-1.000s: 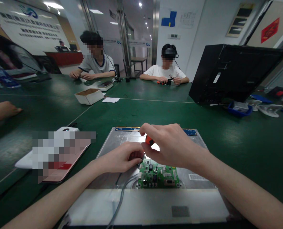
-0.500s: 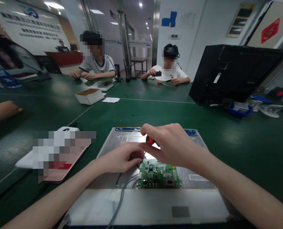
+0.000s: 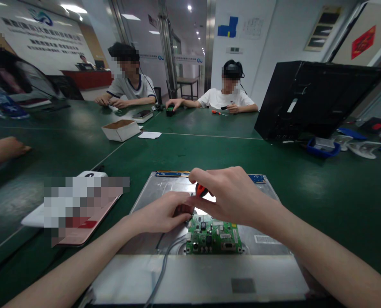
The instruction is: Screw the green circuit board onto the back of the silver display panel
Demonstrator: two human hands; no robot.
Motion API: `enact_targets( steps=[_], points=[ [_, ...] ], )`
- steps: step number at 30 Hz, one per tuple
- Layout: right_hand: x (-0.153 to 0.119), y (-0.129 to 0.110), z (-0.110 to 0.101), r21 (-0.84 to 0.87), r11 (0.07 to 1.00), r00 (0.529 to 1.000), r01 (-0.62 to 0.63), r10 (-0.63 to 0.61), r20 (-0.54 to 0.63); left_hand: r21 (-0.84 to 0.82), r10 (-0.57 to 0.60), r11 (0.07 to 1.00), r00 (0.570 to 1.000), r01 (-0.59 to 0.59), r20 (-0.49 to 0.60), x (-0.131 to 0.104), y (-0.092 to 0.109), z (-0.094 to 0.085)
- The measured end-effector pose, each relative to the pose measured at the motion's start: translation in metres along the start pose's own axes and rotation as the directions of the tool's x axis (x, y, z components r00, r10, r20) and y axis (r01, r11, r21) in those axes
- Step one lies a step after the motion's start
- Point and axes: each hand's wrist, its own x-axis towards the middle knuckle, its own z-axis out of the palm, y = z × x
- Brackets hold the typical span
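A metal-backed display panel lies flat in front of me, with a green circuit board on its middle. My right hand is closed around a screwdriver whose handle is orange and black; it stands over the board's upper left corner. Fingers curled, my left hand meets that same corner beside the screwdriver's lower end. Whatever its fingertips pinch is hidden. A grey cable runs from the board's left side toward the panel's front edge.
Left of the panel lie a pink phone and a white object. Farther off are an open white box and a large black monitor, with a blue tray beside it. Other people sit around the green table.
My hands stay at the board's corner, and the screwdriver handle has turned or tilted slightly. Across the table, a person's arm has stretched out leftward and set a small dark object on the table.
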Motion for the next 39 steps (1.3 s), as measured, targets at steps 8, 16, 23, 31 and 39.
enact_targets(
  steps=[8, 16, 23, 31, 39],
  points=[
    [-0.0007, -0.0015, 0.0006, 0.013, 1.0, 1.0, -0.006, 0.006, 0.001, 0.022, -0.004, 1.0, 1.0, 0.004, 0.029, 0.0002, -0.0048, 0.0004],
    [-0.0012, 0.0005, 0.0006, 0.033, 0.999, 1.0, 0.029, -0.029, 0.0, 0.015, 0.009, 1.0, 1.0, -0.009, 0.008, -0.0003, -0.0032, 0.0004],
    [-0.0019, -0.0004, -0.0001, 0.018, 1.0, 1.0, 0.016, -0.016, 0.0, 0.004, 0.015, 1.0, 1.0, -0.015, -0.006, 0.0003, -0.0021, 0.0013],
    [-0.0019, 0.0004, 0.0003, 0.011, 0.999, 0.999, 0.039, -0.039, -0.011, 0.027, 0.042, 0.999, 0.999, -0.042, -0.015, -0.0001, -0.0014, 0.0003],
    [-0.0016, -0.0016, 0.0002, 0.018, 1.0, 1.0, 0.007, -0.007, -0.01, 0.008, 0.043, 0.999, 0.999, -0.043, 0.023, 0.0004, -0.0056, 0.001]
  ],
)
